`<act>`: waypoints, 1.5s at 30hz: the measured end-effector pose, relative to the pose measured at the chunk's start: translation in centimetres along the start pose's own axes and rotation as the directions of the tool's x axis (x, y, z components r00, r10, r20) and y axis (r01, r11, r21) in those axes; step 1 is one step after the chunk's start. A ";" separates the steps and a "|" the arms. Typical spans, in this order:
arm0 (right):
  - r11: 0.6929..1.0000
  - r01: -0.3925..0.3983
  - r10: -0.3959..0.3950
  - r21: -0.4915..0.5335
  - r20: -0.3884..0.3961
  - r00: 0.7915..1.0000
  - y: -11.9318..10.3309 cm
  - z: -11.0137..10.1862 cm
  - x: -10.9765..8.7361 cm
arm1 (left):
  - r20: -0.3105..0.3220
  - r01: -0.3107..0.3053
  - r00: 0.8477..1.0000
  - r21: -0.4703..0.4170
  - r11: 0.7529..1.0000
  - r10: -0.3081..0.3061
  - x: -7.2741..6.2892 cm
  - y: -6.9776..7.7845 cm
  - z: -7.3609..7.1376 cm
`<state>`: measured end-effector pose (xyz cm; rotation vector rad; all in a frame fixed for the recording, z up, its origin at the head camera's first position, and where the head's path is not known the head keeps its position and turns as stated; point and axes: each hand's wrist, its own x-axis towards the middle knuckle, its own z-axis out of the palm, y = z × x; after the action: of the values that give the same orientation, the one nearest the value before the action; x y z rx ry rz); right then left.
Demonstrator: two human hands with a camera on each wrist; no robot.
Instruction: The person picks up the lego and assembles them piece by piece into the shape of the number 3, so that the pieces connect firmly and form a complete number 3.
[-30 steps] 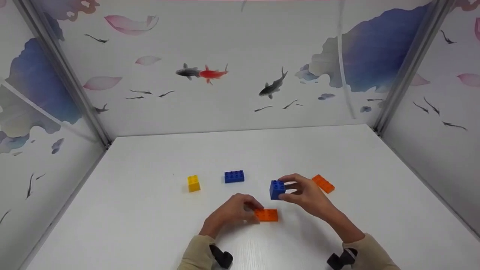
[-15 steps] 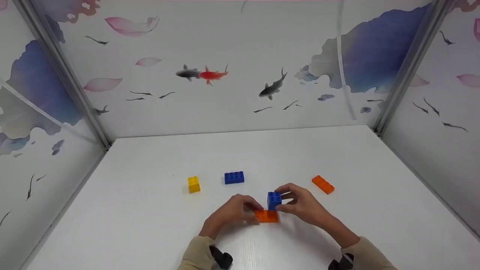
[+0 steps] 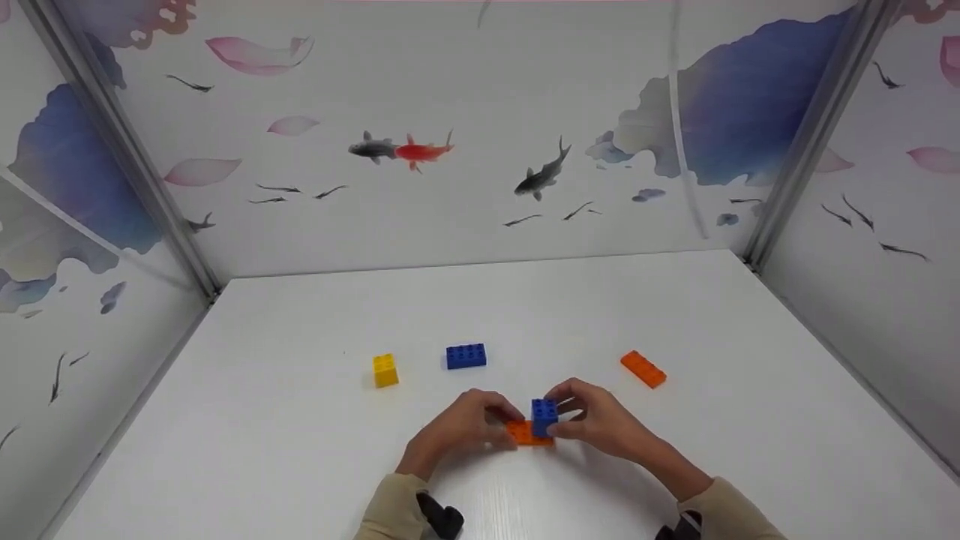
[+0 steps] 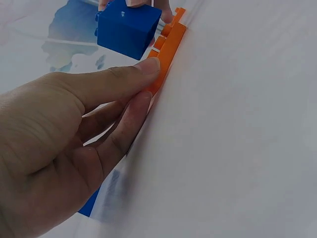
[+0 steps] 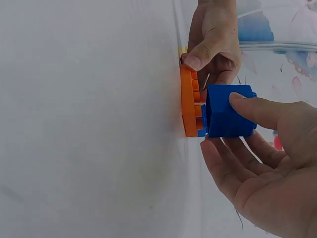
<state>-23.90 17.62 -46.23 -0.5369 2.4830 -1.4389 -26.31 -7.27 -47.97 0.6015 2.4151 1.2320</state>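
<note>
My left hand point(image 3: 472, 421) pinches the left end of a flat orange brick point(image 3: 520, 433) lying on the white table, studs up. In the left wrist view its thumb presses on that end of the orange brick point(image 4: 171, 47). Between thumb and fingers, my right hand point(image 3: 600, 421) grips a tall blue brick point(image 3: 544, 417) with studs on top. The right wrist view has this blue brick point(image 5: 230, 110) just above the studs of the orange brick's right half, with a small gap between them.
Farther back on the table point(image 3: 315, 450) lie a yellow brick point(image 3: 385, 370), a longer blue brick point(image 3: 466, 356) and a second flat orange brick point(image 3: 643, 369) at the right. Walls painted with fish and petals point(image 3: 480, 247) stand at the back and both sides.
My right hand has carried the tall blue brick down and a little left, from beside the orange brick to over its right half. The left hand has stayed on the orange brick.
</note>
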 end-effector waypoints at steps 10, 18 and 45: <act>0.999 0.036 -0.036 -0.018 0.048 0.998 0.3 -0.2 0.1 | -0.007 -0.020 1.000 0.009 1.000 0.020 0.1 0.0 0.2; 0.997 0.071 -0.071 0.007 0.079 0.994 0.3 -0.7 0.3 | -0.015 -0.006 1.000 0.015 1.000 0.007 0.1 -0.1 0.2; 0.999 0.007 -0.004 -0.031 0.094 0.996 -0.4 -0.8 1.0 | -0.009 0.009 1.000 0.021 1.000 -0.009 -0.1 0.5 0.2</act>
<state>-25.01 17.62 -45.49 -0.6035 2.4364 -1.3460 -26.02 -6.95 -47.70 0.5923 2.4385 1.2089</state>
